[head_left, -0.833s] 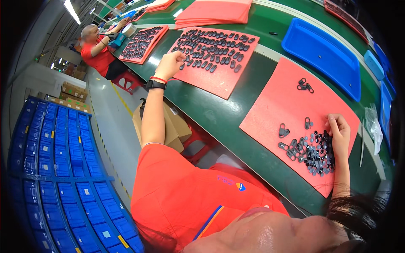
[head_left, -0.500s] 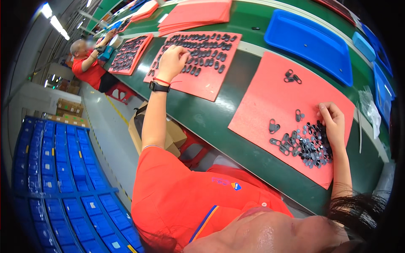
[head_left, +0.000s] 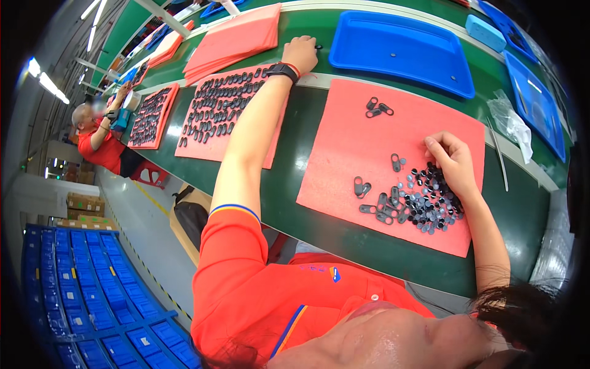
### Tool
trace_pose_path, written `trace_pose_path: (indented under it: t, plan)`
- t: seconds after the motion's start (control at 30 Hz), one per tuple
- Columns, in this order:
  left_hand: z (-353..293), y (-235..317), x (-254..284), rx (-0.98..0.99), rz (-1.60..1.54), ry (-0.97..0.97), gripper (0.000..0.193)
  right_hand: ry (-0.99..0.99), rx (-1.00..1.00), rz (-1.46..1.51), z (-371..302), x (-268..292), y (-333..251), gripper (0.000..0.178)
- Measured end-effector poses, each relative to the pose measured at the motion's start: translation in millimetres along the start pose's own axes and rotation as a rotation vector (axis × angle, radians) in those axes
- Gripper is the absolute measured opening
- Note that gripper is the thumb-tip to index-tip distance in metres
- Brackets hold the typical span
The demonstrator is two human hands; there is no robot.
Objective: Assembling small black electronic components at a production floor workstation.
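My left hand [head_left: 301,54] reaches across to the far side of the bench, its fingers bent down at a small black part [head_left: 318,47] beside the blue tray. The fingertips appear closed on this part, though they are partly hidden. My right hand [head_left: 458,165] rests at the right edge of a pile of small round dark discs [head_left: 430,203]. Its thumb and forefinger are pinched together; anything between them is too small to make out. Under the pile lies a pink foam sheet [head_left: 344,138], with loose black oval parts with holes [head_left: 382,209] left of the discs.
A second pink sheet [head_left: 261,154] carries rows of black oval parts, partly behind my left forearm. Stacked pink sheets [head_left: 230,40] lie beyond it. The blue tray [head_left: 399,74] holds a couple of small bits. A plastic bag [head_left: 511,123] lies right. A co-worker [head_left: 101,144] sits far left.
My left hand has moved right and away, from above the rows of parts to the small black part by the tray. The view has shifted; my right hand stays beside the disc pile.
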State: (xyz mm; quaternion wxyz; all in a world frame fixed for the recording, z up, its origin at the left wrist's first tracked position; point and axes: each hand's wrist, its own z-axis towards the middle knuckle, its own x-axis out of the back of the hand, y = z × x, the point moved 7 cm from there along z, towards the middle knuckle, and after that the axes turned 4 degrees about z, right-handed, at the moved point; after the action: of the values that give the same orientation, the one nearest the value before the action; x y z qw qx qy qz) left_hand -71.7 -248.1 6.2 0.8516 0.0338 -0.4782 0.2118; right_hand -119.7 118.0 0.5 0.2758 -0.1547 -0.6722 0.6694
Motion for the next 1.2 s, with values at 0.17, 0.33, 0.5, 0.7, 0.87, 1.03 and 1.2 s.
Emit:
trace_pose_path:
  t: [0.17,0.33,0.5,0.7,0.87,1.03,1.2]
  plan:
    - [10.6,-0.7,-11.3,0.078,0.16,-0.087,0.016,0.015,-0.03,-0.031,1.1,3.6,3.0,0.018]
    - [4.8,-14.1,13.3,0.224,-0.087,-0.05,0.009,-0.011,-0.011,-0.026,3.8,1.1,2.0,0.019]
    - [1.6,53.3,64.1,0.247,-0.904,-0.05,0.012,-0.005,-0.015,0.004,-0.2,3.8,1.4,0.02]
    - [-56.2,200.4,99.2,0.226,-1.569,-0.693,0.018,0.046,-0.068,0.106,0.4,4.2,-4.3,0.022]
    - [-67.1,223.7,81.7,0.272,-1.709,-0.792,0.02,0.007,-0.023,0.116,3.0,7.9,2.8,0.02]
    - [-73.6,225.2,74.0,0.372,-1.863,-0.867,0.022,0.067,-0.046,0.101,2.6,11.5,5.1,0.019]
    - [-76.3,226.9,75.4,0.351,-1.887,-0.886,0.023,0.076,-0.043,0.103,1.7,12.0,5.6,0.018]
